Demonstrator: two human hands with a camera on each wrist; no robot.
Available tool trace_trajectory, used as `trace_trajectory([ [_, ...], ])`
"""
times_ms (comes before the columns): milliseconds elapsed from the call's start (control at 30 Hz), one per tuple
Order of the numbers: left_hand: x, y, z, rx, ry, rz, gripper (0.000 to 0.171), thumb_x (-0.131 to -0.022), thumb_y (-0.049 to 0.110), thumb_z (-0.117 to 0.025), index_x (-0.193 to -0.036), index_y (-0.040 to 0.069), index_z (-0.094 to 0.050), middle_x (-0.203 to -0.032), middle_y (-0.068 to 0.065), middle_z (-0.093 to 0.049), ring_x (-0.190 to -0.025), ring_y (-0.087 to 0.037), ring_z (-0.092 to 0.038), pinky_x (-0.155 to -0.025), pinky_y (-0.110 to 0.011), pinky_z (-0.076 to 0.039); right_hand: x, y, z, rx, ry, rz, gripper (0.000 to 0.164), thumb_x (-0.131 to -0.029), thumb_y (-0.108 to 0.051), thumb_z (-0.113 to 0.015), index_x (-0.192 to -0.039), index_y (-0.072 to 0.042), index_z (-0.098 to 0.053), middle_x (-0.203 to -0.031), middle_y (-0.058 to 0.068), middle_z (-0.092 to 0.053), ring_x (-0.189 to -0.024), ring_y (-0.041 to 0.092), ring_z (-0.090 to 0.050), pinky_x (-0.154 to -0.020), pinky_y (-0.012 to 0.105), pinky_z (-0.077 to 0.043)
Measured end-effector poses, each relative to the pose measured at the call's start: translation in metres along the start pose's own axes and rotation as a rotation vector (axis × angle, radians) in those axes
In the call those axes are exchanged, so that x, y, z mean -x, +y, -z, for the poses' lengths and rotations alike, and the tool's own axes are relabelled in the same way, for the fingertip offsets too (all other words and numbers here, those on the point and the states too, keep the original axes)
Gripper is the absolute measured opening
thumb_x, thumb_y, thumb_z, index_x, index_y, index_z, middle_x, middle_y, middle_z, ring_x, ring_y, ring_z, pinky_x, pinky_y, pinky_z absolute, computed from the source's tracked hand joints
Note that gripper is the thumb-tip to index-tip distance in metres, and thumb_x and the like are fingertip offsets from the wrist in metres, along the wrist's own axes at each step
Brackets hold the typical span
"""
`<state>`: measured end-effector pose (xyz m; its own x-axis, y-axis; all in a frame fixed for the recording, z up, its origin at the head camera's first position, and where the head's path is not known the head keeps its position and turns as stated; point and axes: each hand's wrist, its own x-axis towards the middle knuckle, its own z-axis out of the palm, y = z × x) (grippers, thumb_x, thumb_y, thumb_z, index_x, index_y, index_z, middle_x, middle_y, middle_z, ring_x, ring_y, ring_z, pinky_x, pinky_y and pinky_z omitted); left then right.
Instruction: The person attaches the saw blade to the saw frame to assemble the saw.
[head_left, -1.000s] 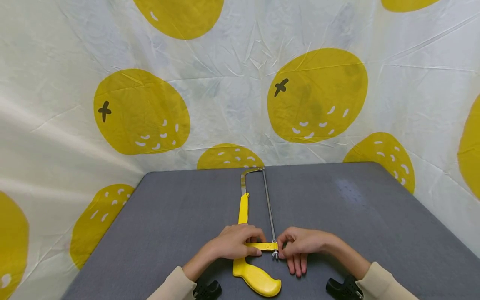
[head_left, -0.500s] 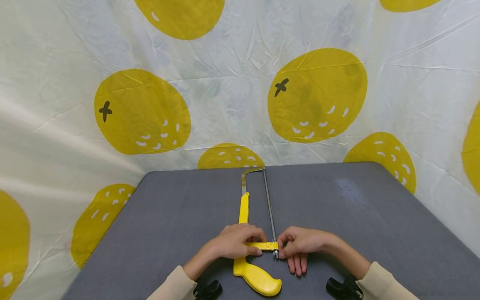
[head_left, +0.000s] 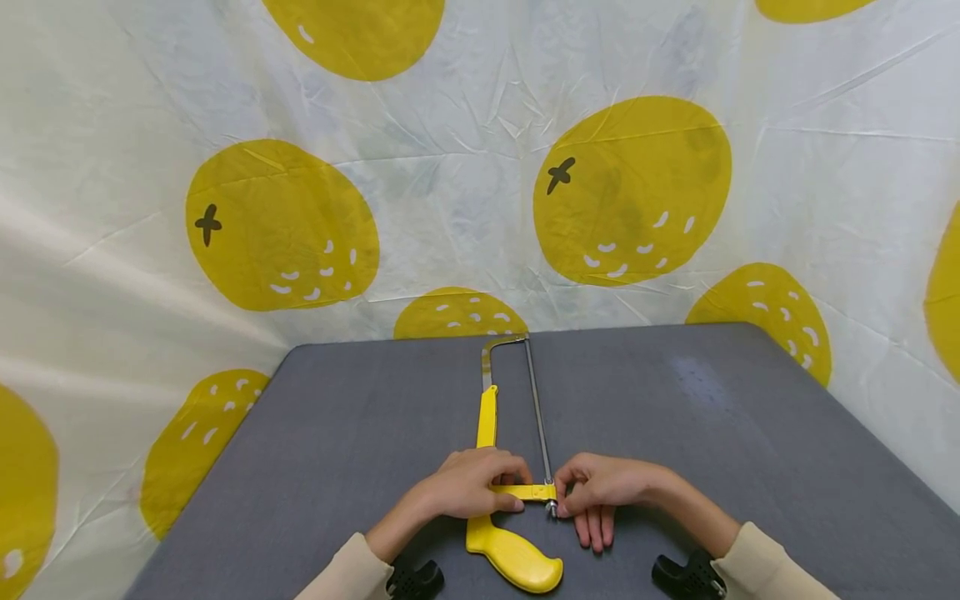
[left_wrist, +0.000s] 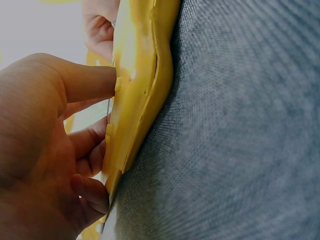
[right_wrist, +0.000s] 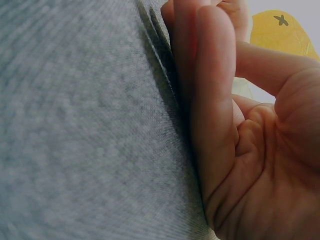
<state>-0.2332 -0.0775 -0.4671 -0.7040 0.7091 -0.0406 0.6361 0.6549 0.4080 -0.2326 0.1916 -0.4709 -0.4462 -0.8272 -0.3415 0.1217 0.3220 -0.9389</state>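
A hacksaw (head_left: pixel 517 560) with a yellow handle and frame lies flat on the grey table, its blade (head_left: pixel 537 400) on the right side, pointing away from me. My left hand (head_left: pixel 480 483) grips the yellow frame just above the handle, thumb and fingers on either side of the crosspiece (head_left: pixel 534 492). At the crosspiece's right end sits a small metal wing nut (head_left: pixel 552 508). The thumb and index finger of my right hand (head_left: pixel 603 487) pinch at that wing nut, while its other fingers rest on the table. In the right wrist view, the fingers hide the nut.
The grey cloth-like tabletop (head_left: pixel 337 433) reaches back to a white curtain (head_left: pixel 457 208) printed with yellow fruit shapes. The hacksaw's far end lies close to the table's back edge. Black wrist devices (head_left: pixel 415 579) sit below both hands.
The wing nut's wings stand at a slightly different angle than a second ago. Both hands and the hacksaw have stayed in place.
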Motion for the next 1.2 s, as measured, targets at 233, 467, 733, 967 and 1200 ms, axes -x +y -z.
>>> trace_trajectory([
  [233, 0.0016, 0.0010, 0.0008, 0.010, -0.007, 0.025, 0.017, -0.095, 0.041, -0.074, -0.111, 0.044, -0.069, -0.088, 0.019, -0.058, -0.076, 0.000, -0.050, -0.066, -0.023, -0.039, -0.0013, 0.0010, -0.0004, 0.005, 0.007, 0.001, 0.010, -0.099, -0.011, -0.064, -0.100, -0.001, -0.062, -0.068, 0.004, -0.072, -0.055, 0.010, -0.071, -0.048, 0.026, -0.055],
  [467, 0.0020, 0.0023, 0.0008, 0.008, -0.004, 0.022, 0.017, -0.094, 0.040, -0.075, -0.111, 0.043, -0.070, -0.088, 0.018, -0.057, -0.075, 0.000, -0.050, -0.065, -0.022, -0.038, -0.0008, 0.0018, -0.0011, 0.000, 0.008, 0.002, 0.010, -0.099, -0.010, -0.063, -0.101, 0.000, -0.062, -0.069, 0.005, -0.072, -0.055, 0.009, -0.071, -0.049, 0.026, -0.056],
  [733, 0.0015, 0.0018, 0.0003, 0.007, -0.005, 0.014, 0.017, -0.095, 0.040, -0.075, -0.111, 0.043, -0.070, -0.087, 0.018, -0.057, -0.075, 0.001, -0.050, -0.064, -0.022, -0.038, 0.0008, 0.0007, -0.0016, -0.006, 0.005, -0.001, 0.009, -0.098, -0.009, -0.063, -0.101, -0.001, -0.063, -0.069, 0.005, -0.072, -0.056, 0.009, -0.071, -0.050, 0.026, -0.056],
  [967, 0.0007, 0.0012, 0.0000, 0.000, -0.002, 0.015, 0.018, -0.095, 0.040, -0.074, -0.112, 0.043, -0.069, -0.086, 0.018, -0.056, -0.074, 0.001, -0.049, -0.063, -0.022, -0.037, 0.0002, 0.0021, 0.0006, 0.004, 0.009, 0.003, 0.011, -0.098, -0.010, -0.062, -0.101, 0.001, -0.064, -0.070, 0.006, -0.072, -0.055, 0.010, -0.072, -0.050, 0.026, -0.056],
  [1200, 0.0005, 0.0021, 0.0011, 0.005, -0.005, 0.025, 0.018, -0.095, 0.041, -0.074, -0.112, 0.043, -0.069, -0.087, 0.018, -0.057, -0.075, 0.000, -0.049, -0.064, -0.022, -0.037, 0.0009, 0.0015, 0.0006, 0.037, 0.012, 0.014, 0.015, -0.098, -0.010, -0.062, -0.103, 0.004, -0.064, -0.071, 0.006, -0.073, -0.056, 0.011, -0.072, -0.050, 0.026, -0.056],
])
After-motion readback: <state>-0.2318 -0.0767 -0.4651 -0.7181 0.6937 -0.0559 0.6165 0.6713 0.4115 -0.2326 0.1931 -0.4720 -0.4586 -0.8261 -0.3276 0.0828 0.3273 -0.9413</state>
